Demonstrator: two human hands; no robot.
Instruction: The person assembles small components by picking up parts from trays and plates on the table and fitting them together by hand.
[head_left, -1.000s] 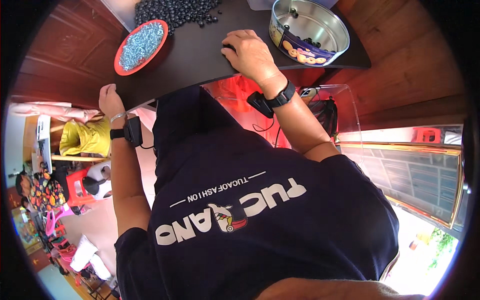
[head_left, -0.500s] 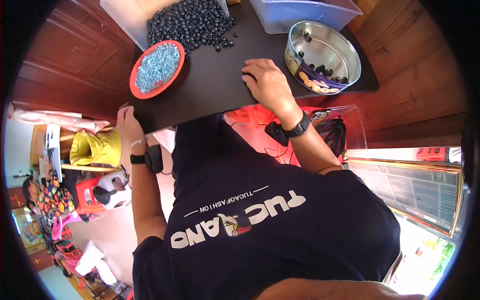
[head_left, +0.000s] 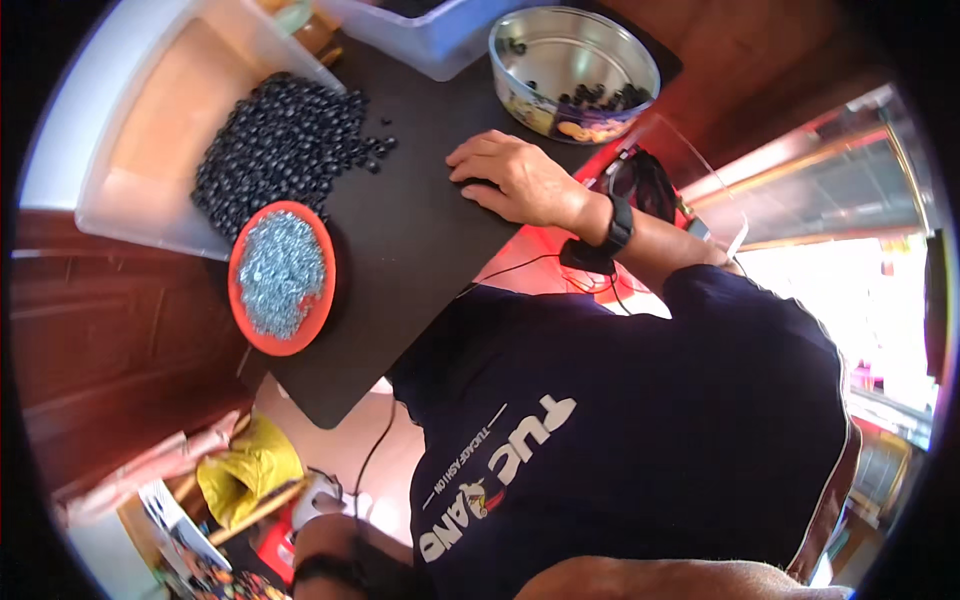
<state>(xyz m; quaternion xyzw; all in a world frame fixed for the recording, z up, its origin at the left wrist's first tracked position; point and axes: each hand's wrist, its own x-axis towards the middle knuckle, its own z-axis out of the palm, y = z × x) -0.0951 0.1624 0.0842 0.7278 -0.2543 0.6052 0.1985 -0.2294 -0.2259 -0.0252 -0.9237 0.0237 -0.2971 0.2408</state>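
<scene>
Right hand (head_left: pixel 515 185) rests on the mat (head_left: pixel 420 250). Bead pile (head_left: pixel 285 150) lies left, dish (head_left: pixel 282 277) nearer. Bowl (head_left: pixel 573 70) sits behind the hand.

The view swings, so the black mat (head_left: pixel 420 240) now runs slantwise and fills more of the picture than a second ago. The left hand (head_left: pixel 318 497), which gripped the mat's near edge earlier, is now off it and hangs low beside the body, well apart from the mat. The right hand (head_left: pixel 515 182) lies flatter on the mat, further from the metal tin (head_left: pixel 574 70) than before. The pile of dark beads (head_left: pixel 285 150) and a clear tub (head_left: pixel 130 140), mostly cut off earlier, now show fully, next to the red dish (head_left: pixel 282 278).
</scene>
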